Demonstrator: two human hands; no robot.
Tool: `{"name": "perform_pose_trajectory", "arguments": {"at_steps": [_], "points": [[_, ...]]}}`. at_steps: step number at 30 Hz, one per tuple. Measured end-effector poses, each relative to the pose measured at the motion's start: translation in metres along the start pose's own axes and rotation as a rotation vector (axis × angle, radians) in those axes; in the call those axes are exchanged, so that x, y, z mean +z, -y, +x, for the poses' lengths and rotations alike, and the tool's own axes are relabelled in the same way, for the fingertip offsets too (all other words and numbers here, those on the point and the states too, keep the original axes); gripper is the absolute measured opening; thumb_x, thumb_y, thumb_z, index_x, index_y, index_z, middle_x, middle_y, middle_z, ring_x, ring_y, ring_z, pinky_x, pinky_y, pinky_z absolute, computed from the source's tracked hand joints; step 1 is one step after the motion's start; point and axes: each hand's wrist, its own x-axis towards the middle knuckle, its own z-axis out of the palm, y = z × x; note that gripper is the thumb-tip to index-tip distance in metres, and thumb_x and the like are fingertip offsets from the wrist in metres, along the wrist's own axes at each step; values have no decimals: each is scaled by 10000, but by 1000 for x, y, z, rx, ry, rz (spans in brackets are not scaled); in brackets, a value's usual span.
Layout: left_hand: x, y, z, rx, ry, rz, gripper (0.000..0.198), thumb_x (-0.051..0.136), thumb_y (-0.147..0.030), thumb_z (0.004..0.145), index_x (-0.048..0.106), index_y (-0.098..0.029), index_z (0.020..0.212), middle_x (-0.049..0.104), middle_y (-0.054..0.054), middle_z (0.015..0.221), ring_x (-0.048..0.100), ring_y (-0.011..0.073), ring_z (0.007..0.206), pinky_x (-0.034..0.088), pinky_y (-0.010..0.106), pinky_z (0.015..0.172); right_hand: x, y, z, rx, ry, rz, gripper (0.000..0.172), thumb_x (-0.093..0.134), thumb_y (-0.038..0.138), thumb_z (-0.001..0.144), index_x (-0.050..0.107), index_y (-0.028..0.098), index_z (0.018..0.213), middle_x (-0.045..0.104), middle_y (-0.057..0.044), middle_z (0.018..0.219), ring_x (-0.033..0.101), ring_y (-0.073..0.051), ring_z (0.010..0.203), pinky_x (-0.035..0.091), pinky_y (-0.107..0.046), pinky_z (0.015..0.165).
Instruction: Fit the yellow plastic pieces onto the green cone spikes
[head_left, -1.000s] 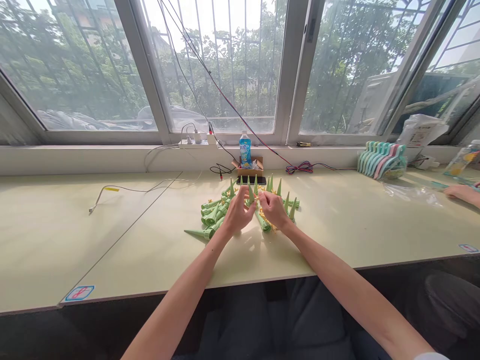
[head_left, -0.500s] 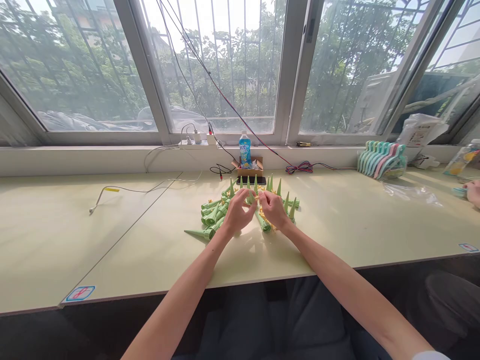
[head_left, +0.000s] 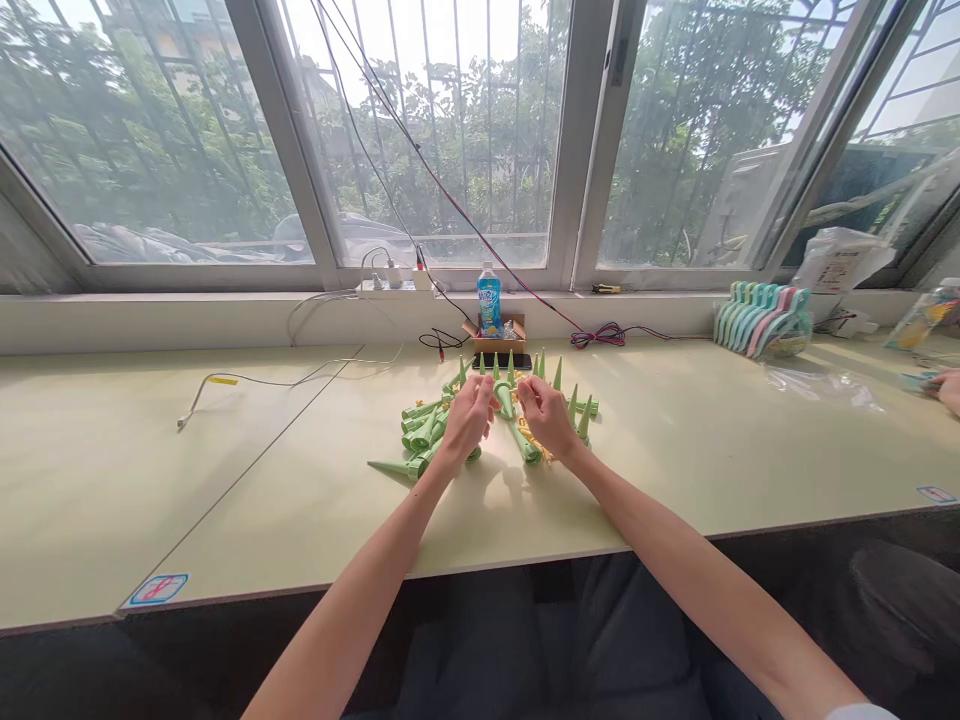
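Observation:
My left hand point(head_left: 469, 412) is closed, its fingertips at a green plastic spike point(head_left: 505, 400) that tilts between my two hands. Just to the right, my right hand point(head_left: 546, 412) is pinched; whatever sits between its fingertips is too small to make out. Around both hands lie more hollow green spikes, some on their sides in a pile point(head_left: 424, 430) at the left, others standing point up, such as the spike point(head_left: 584, 420) at the right. Small yellow plastic parts point(head_left: 529, 430) are scattered among them, partly hidden by my right hand.
Behind the spikes are a dark phone point(head_left: 517, 361) and a small cardboard box point(head_left: 511, 338) with a blue-labelled bottle point(head_left: 490, 302). Cables point(head_left: 600, 335) run along the back. Pastel hanger-like items point(head_left: 761, 318) stand at the right, near another person's hand point(head_left: 948, 388).
My left hand has turned and drawn slightly left, away from my right hand. The green spike between them now shows more fully. My right hand has barely moved.

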Motion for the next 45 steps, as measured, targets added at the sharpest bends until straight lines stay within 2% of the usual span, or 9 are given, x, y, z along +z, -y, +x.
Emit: {"name": "perform_pose_trajectory", "arguments": {"at_steps": [5, 12, 16, 22, 31, 37, 45], "points": [[0, -3, -2, -53, 115, -45, 398, 531, -580, 865, 539, -192, 954, 510, -35, 569, 477, 94, 404, 359, 196, 336, 0, -1, 0, -10, 41, -1, 366, 388, 476, 965, 413, 214, 710, 424, 35, 585, 371, -109, 500, 307, -250, 513], [0, -5, -3, -45, 84, -10, 399, 630, -523, 810, 518, -195, 1007, 510, -52, 592, 454, 79, 387, 356, 197, 341, -1, 0, 0, -8, 42, -30, 360, 386, 458, 969, 419, 213, 707, 443, 31, 581, 383, -112, 505, 310, -248, 521], [1, -2, -2, 34, 72, 40, 394, 651, -478, 804, 532, -194, 1049, 525, -33, 668, 502, 80, 462, 387, 186, 382, -1, 0, 0, -27, 26, -53, 362, 388, 429, 973, 426, 208, 689, 430, 33, 571, 366, -110, 508, 292, -249, 518], [3, 6, -1, 187, 37, 121, 345, 678, -406, 796, 509, -216, 1029, 520, -13, 798, 562, 88, 611, 462, 184, 497, 1, -2, 1, -21, -3, -77, 395, 380, 418, 974, 348, 214, 638, 378, 42, 535, 324, -108, 493, 250, -257, 499], [4, 7, -1, 252, 30, 209, 243, 638, -399, 821, 516, -202, 895, 573, 21, 882, 577, 103, 662, 471, 180, 485, 3, -3, 1, -1, -7, -70, 422, 374, 436, 971, 303, 215, 617, 333, 47, 528, 298, -104, 490, 245, -261, 494], [3, 10, -1, 332, -19, 292, 204, 625, -370, 834, 525, -198, 881, 576, 16, 827, 588, 107, 655, 434, 166, 455, 2, -2, 1, 8, 1, -47, 425, 375, 428, 968, 311, 211, 608, 344, 44, 538, 303, -100, 495, 249, -263, 494], [4, 6, -2, 400, -19, 336, 183, 602, -353, 863, 558, -181, 820, 570, 25, 832, 578, 96, 635, 436, 172, 450, 3, -3, 1, 24, 8, -22, 431, 373, 425, 963, 296, 215, 595, 303, 52, 517, 269, -98, 484, 233, -267, 483]]}}
